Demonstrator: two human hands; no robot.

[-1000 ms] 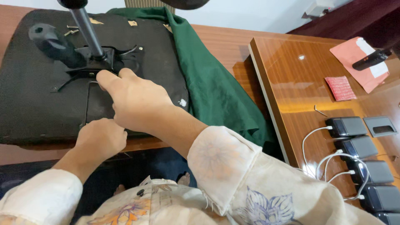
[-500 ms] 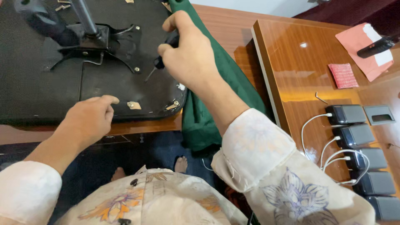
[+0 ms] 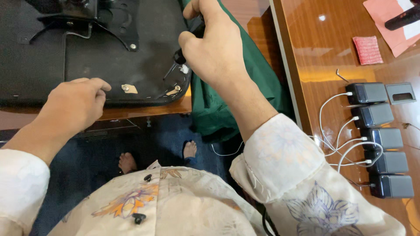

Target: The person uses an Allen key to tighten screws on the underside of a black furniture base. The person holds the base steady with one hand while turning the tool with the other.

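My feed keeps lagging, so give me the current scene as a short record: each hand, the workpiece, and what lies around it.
left hand: knuckles down on the near edge of the black chair seat base, holding nothing
right hand: closed around a black-handled screwdriver, its tip down at the seat's near right corner
seat base: upside down on the wooden table, metal bracket at top
green cloth: draped over the table edge, right of the seat
side desk: row of dark chargers with white cables, red cloth

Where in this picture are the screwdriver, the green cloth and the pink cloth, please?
screwdriver (image 3: 180, 56): head view, dark handle end below the right fist.
green cloth (image 3: 214, 109): head view, fold hanging off the table edge.
pink cloth (image 3: 368, 49): head view, its middle.
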